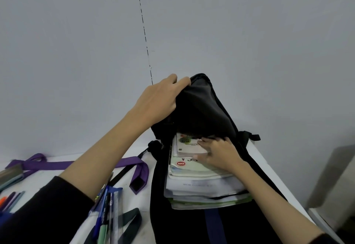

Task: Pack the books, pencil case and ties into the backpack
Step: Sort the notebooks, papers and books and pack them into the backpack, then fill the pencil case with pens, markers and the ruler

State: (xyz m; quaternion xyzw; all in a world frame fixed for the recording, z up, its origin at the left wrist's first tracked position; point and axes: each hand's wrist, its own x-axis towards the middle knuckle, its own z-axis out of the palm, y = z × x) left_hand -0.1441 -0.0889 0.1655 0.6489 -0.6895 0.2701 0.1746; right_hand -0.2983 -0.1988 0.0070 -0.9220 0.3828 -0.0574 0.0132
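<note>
- Nearest, left of the gripped flap: clear pencil case (pixel 107 203) on the white table (pixel 269 167), pens and a ruler showing through; writing on it too blurred to read.
- Just beside it, dark green tie (pixel 132 217) lying looped; farther out, purple tie (pixel 84 164) stretched across the tabletop, one end folded back.
- Below the grip: stack of books (pixel 203 186), pale covers and white page edges, resting on the black backpack (pixel 211 109), its far end under the raised flap.
- On one green-and-white cover, red oval label reading "KSSM"; other print illegible.
- Right hand (pixel 217 153) spread flat on the topmost book, fingers straight, fingertips at the opening's edge.
- Farthest: left hand (pixel 159 99) curled over the flap's rim, pinching the black fabric and holding it lifted above the books.
</note>
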